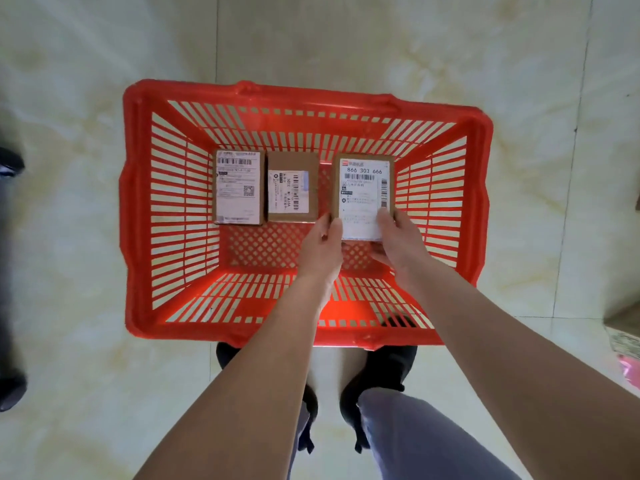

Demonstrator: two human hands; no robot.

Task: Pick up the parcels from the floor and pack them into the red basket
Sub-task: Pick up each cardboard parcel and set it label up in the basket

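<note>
The basket (pixel 135 202) is open from above, walled by slatted sides all round. Along its far end two parcels lie touching, the left parcel (pixel 238 187) and the middle parcel (pixel 293 188), with a narrow gap between them and the held parcel (pixel 363 192). Both hands, left (pixel 320 247) and right (pixel 398 242), fill the right middle. The near-left mesh bottom (pixel 263 247) lies bare. Outside, floor (pixel 346 36) is free beyond the far rim; a dark object (pixel 10 271) stands at the left edge, boxes (pixel 623 327) at the right.
</note>
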